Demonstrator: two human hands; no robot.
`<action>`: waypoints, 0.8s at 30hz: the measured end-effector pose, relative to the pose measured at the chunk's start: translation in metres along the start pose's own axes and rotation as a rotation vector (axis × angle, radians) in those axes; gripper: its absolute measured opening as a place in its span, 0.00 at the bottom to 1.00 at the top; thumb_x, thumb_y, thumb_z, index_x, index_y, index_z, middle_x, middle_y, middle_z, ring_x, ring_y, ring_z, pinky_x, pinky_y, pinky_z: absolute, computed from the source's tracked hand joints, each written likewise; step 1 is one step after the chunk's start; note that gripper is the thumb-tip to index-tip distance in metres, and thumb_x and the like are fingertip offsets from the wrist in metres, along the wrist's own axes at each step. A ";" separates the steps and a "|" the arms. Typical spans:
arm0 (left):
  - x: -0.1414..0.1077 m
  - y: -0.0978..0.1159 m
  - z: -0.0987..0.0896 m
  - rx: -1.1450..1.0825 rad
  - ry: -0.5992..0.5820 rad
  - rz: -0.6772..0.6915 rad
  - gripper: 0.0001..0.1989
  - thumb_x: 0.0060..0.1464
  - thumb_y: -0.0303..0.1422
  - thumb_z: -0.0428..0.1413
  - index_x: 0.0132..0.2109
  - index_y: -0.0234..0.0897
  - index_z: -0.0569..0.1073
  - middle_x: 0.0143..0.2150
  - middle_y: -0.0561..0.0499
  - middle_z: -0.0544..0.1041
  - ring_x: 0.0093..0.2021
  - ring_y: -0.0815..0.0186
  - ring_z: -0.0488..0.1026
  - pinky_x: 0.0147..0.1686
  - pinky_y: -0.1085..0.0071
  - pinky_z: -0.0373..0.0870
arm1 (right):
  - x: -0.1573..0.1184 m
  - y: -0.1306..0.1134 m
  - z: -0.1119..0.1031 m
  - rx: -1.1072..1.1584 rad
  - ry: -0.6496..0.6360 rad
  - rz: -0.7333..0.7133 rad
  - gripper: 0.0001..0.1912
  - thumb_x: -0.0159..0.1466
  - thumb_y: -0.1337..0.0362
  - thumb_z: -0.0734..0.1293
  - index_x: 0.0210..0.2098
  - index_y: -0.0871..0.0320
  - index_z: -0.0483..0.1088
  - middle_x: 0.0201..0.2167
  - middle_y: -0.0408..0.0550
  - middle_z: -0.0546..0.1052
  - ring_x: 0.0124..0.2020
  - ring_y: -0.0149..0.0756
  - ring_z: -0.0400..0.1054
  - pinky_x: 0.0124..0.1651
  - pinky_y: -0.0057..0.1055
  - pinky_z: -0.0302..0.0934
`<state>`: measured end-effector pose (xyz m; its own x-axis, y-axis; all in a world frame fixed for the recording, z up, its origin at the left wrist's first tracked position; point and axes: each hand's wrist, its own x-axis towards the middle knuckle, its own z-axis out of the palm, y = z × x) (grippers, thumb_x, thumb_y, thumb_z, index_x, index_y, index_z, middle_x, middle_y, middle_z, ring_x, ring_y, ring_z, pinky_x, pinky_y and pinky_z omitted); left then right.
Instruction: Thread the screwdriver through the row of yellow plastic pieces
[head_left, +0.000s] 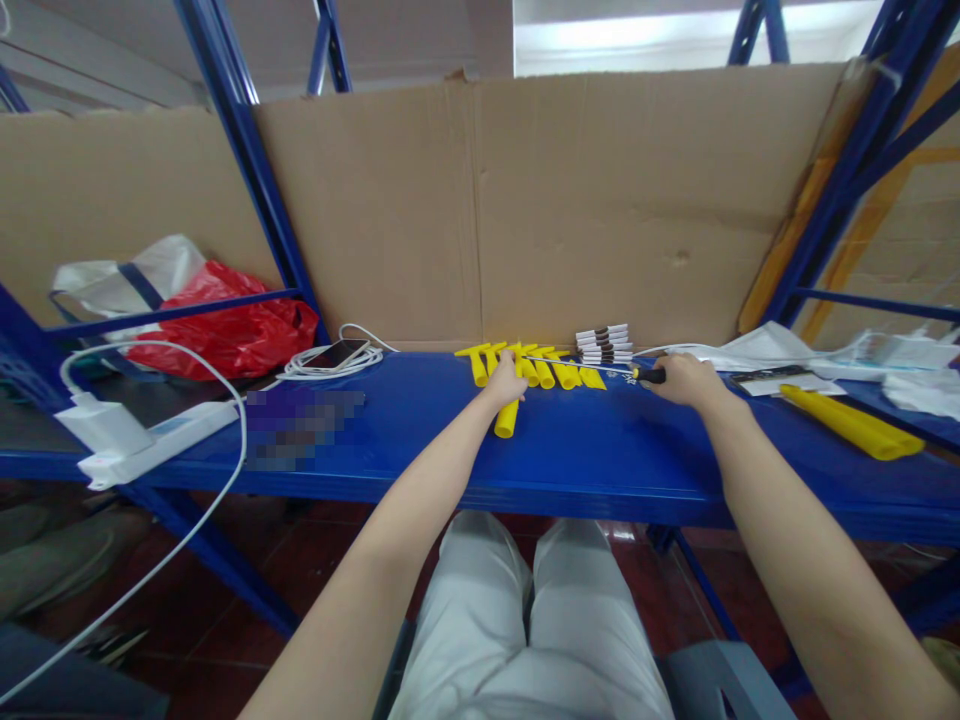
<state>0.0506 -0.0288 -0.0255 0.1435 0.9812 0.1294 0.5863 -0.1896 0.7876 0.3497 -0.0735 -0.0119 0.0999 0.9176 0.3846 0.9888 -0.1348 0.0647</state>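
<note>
My left hand (507,383) is closed around a yellow T-shaped plastic piece (507,418), whose round lower end points toward me. In my right hand (681,380) is a screwdriver (646,375) with a black and yellow handle. Its long thin shaft lies nearly level and reaches left to the top of the held piece; whether the tip touches it I cannot tell. Several more yellow T-shaped pieces (545,374) lie in a row behind and beside my left hand. Behind the shaft sits a stack of small white and dark parts (604,345). Tiny bits lie near the shaft, too small to name.
A blue shelf top (420,440) carries everything, with a cardboard wall (600,200) behind. Left are a coiled white cable (330,360), a red bag (232,320) and a power strip (172,440). Right are a larger yellow piece (855,422) and white plastic wrapping (772,350).
</note>
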 end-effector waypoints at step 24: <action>-0.002 0.001 -0.001 0.027 0.008 0.005 0.27 0.58 0.19 0.51 0.62 0.36 0.55 0.58 0.38 0.74 0.31 0.67 0.80 0.26 0.74 0.75 | 0.007 0.006 0.006 0.056 -0.041 -0.036 0.15 0.58 0.56 0.66 0.41 0.54 0.76 0.39 0.54 0.82 0.42 0.51 0.75 0.38 0.38 0.63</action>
<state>0.0501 -0.0309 -0.0245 0.1395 0.9805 0.1380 0.6067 -0.1948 0.7707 0.3572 -0.0659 -0.0142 0.0673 0.9363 0.3448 0.9964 -0.0812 0.0260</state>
